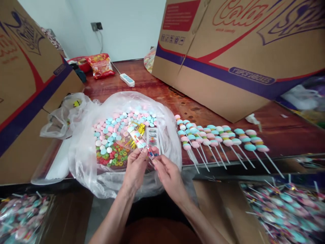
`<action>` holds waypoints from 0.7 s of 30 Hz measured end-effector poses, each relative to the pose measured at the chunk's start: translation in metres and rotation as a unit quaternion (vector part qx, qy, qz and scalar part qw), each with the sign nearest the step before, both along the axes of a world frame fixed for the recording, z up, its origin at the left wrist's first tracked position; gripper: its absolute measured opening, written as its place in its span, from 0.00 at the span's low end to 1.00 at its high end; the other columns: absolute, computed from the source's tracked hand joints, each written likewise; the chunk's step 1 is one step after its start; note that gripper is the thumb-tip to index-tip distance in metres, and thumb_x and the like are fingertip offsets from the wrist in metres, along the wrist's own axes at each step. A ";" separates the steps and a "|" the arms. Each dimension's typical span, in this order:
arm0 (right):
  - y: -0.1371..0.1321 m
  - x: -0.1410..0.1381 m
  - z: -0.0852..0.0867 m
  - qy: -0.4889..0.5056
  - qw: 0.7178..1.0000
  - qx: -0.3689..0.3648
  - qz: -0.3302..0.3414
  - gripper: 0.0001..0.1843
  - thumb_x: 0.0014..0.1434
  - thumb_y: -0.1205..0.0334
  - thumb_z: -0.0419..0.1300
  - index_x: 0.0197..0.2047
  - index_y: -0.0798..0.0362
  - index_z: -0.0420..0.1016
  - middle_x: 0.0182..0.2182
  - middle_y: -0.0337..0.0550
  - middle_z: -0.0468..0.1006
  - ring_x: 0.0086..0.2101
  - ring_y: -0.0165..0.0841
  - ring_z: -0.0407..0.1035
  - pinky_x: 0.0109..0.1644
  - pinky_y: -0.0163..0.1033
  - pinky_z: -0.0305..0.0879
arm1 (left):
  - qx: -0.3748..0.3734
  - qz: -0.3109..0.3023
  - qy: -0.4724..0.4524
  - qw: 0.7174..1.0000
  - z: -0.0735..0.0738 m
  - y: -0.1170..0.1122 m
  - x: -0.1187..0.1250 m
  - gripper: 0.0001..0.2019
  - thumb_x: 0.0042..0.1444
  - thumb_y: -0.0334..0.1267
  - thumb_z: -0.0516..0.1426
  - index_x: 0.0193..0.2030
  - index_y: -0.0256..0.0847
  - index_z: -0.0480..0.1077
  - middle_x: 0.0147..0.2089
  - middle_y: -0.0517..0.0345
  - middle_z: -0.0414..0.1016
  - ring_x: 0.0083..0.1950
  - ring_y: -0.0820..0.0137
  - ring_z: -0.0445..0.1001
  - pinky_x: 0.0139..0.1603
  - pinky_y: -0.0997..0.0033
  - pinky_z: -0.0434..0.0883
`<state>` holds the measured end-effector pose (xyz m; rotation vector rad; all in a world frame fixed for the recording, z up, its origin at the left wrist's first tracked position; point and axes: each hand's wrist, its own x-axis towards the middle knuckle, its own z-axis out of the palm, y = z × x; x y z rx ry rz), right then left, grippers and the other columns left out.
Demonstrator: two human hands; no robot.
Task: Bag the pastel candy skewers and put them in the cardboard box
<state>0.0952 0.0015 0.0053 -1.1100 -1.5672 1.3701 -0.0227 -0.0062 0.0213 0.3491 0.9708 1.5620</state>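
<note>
Red-brown table [144, 78] — candy skewers [210, 136].

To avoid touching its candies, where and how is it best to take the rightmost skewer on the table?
Probably pinch the skewer by its bare stick, from the near side: the stick slants toward the camera, while candies cover the far end.

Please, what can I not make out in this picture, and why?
Head view:
Pinched part of the wrapped candy: hidden by left hand and right hand.
Print on the white packet: too small.
Some lettering on the right box: cut off by picture edge.
Candy heap, lower right: blurred, edge cuts it off.
</note>
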 end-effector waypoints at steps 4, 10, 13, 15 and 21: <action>0.004 -0.027 0.009 0.023 0.999 -0.008 0.024 0.15 0.64 0.50 0.55 0.33 0.53 0.71 0.29 0.39 0.71 0.29 0.29 0.64 0.31 0.33 0.63 | 0.017 0.043 0.026 0.999 0.002 -0.014 -0.016 0.11 0.49 0.39 0.67 0.39 0.38 0.80 0.38 0.50 0.81 0.41 0.64 0.77 0.47 0.65 0.73; 0.004 -0.061 0.018 0.099 0.953 -0.198 0.205 0.26 0.65 0.44 0.51 0.26 0.55 0.72 0.17 0.35 0.65 0.15 0.25 0.56 0.18 0.31 0.51 | 0.022 0.038 -0.022 0.999 0.007 -0.043 -0.048 0.10 0.48 0.40 0.68 0.37 0.39 0.79 0.27 0.55 0.72 0.29 0.69 0.70 0.34 0.64 0.74; 0.021 -0.061 0.023 -0.095 0.949 -0.009 0.302 0.19 0.64 0.57 0.56 0.23 0.53 0.73 0.19 0.37 0.71 0.20 0.28 0.64 0.24 0.32 0.55 | 0.045 0.137 -0.012 0.989 0.011 -0.052 -0.063 0.12 0.46 0.41 0.69 0.36 0.38 0.78 0.24 0.61 0.63 0.27 0.73 0.63 0.33 0.68 0.71; 0.041 -0.064 0.023 -0.228 0.929 0.147 0.252 0.13 0.61 0.66 0.58 0.25 0.52 0.74 0.23 0.39 0.75 0.26 0.31 0.68 0.29 0.34 0.56 | 0.056 0.199 0.010 0.978 0.013 -0.053 -0.070 0.10 0.46 0.39 0.69 0.34 0.39 0.77 0.24 0.62 0.61 0.27 0.76 0.61 0.32 0.72 0.69; 0.112 -0.094 0.017 -0.411 0.824 0.344 0.184 0.12 0.61 0.73 0.55 0.32 0.51 0.78 0.35 0.46 0.76 0.37 0.38 0.67 0.33 0.38 0.53 | 0.000 0.159 0.021 0.987 0.005 -0.050 -0.073 0.10 0.47 0.39 0.69 0.31 0.37 0.74 0.25 0.63 0.60 0.25 0.79 0.55 0.24 0.79 0.59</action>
